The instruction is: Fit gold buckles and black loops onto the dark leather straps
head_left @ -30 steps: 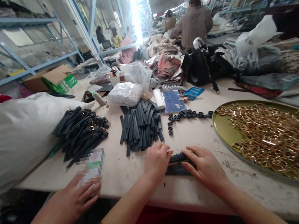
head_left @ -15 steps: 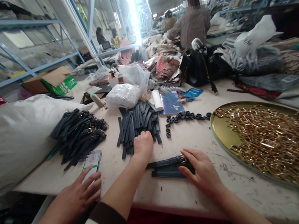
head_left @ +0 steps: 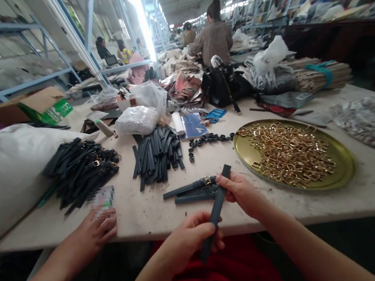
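Observation:
A dark flat strap (head_left: 217,204) slants over the table's front edge, held at both ends. My left hand (head_left: 194,234) pinches its lower part between thumb and fingers. Near the upper end, my right hand (head_left: 239,190) grips the same strap. Just behind it lie a few dark straps (head_left: 186,188), at least one with a gold buckle. Farther back is a heap of plain dark straps (head_left: 159,155). Small black loops (head_left: 211,138) form a line to the right of that heap. A round gold tray (head_left: 347,165) with many gold buckles (head_left: 291,153) stands right of my right hand.
Another person's hand (head_left: 94,229) rests at the left by a blurred phone (head_left: 105,197). A pile of buckled straps (head_left: 79,167) lies beside a big white sack (head_left: 5,177). Plastic bags (head_left: 138,120), a blue booklet (head_left: 192,125) and a black bag (head_left: 225,85) stand behind.
My left hand has come back from the strap heap toward me with a strap. My right hand has left the buckled straps and now holds that strap too. The view has shifted right.

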Demonstrator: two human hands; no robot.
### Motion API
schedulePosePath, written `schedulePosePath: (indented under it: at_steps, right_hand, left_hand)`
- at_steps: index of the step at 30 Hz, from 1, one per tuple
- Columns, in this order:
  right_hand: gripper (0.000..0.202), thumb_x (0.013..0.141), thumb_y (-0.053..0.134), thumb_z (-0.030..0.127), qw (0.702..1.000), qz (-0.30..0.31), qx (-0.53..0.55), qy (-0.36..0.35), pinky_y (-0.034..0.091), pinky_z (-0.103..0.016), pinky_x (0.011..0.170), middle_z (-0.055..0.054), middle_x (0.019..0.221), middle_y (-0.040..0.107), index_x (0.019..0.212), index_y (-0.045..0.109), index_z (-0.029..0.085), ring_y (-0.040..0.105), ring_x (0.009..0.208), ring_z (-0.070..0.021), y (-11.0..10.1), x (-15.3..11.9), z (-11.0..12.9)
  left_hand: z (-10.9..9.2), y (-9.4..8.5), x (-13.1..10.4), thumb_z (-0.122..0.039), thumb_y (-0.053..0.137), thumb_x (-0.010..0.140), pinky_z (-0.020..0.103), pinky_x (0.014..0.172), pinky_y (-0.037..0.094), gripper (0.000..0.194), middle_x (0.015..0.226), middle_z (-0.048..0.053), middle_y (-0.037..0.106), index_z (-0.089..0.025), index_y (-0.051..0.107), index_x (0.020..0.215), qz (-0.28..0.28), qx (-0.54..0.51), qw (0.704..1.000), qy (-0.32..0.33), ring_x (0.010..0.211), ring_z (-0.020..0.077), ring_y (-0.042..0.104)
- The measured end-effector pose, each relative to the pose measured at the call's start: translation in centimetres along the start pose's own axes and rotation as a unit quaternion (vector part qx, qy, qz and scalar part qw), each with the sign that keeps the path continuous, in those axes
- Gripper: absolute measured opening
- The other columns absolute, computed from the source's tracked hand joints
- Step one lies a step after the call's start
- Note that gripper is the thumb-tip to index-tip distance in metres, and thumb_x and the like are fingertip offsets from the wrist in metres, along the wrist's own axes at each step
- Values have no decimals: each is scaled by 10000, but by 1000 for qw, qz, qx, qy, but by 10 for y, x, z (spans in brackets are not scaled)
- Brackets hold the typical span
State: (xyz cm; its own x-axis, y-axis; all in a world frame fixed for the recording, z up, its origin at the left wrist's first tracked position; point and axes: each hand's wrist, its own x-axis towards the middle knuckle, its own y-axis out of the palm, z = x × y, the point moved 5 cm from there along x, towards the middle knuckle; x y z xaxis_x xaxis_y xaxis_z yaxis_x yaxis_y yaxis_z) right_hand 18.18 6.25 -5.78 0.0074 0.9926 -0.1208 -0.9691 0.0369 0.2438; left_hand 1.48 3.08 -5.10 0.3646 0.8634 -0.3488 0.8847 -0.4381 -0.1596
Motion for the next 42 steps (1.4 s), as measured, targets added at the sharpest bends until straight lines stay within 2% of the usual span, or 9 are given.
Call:
schedulePosePath:
  at_steps: [3,8,16,24,27,30,34,39,42]
  right_hand:
    - [372,770,466,550,988,75,-131,6,267,-188,378,76,483,400,767,473,178,360,393,-69,13,9,-6]
    - [332,870,307,378,890,-24,-433,-140,426,-259,551,-27,697,570,949,539,155,539,577,-133,-11,65,10]
    - [216,805,489,210,778,29,-601,-180,368,-284,689,-84,943,561,972,625,199,545,784,-184,16,155,-1]
    - [147,810,469,186,664,91,-713,-207,379,-297,668,-82,809,597,825,614,165,542,741,-199,-9,143,-4]
    - [210,794,453,150,701,58,-675,-221,401,-342,741,-116,870,612,942,599,124,547,815,-227,-19,132,6]
    - [299,816,457,250,824,27,-533,-191,417,-353,746,-100,919,595,1075,567,147,544,812,-210,-22,109,18]
    - [343,819,483,433,972,43,-230,-3,436,-319,691,-22,747,573,1065,576,213,540,685,-154,-16,51,1]
    - [342,734,638,396,983,41,79,159,458,-263,657,-8,797,580,1026,590,223,536,642,-99,7,-29,-43]
    - [409,667,711,354,965,26,185,187,468,-236,608,16,762,572,1044,587,255,526,595,-80,23,-52,-53]
  left_hand:
    - [-6,31,11,-187,475,787,191,533,406,158,630,-2,581,-213,582,902,96,-203,971,-85,604,104,568]
    - [-2,13,27,-83,456,758,175,485,392,217,675,0,591,-190,580,899,40,-354,924,-136,534,71,531]
    - [0,-11,52,-55,452,754,163,501,380,256,695,-5,616,-212,628,855,27,-392,905,-164,584,63,553]
    - [5,-23,63,-101,410,768,260,600,469,329,856,12,691,-270,664,891,65,-344,929,-120,777,150,626]
    - [11,-20,64,-142,450,771,238,544,448,282,838,21,683,-263,663,910,66,-342,930,-121,701,129,612]
    - [16,-18,63,-320,450,829,198,443,372,256,776,27,649,-231,646,968,44,-322,935,-143,529,67,520]
    - [5,-29,64,-356,367,878,256,551,464,305,888,39,645,-231,603,1026,-28,-255,962,-92,677,111,580]
    - [-21,-38,63,-207,252,914,351,803,491,336,1124,40,608,-249,438,1191,-179,-245,952,51,1024,154,568]
    - [-28,-38,47,-256,195,933,353,767,487,357,1145,5,607,-318,427,1197,-226,-63,966,106,1039,151,560]
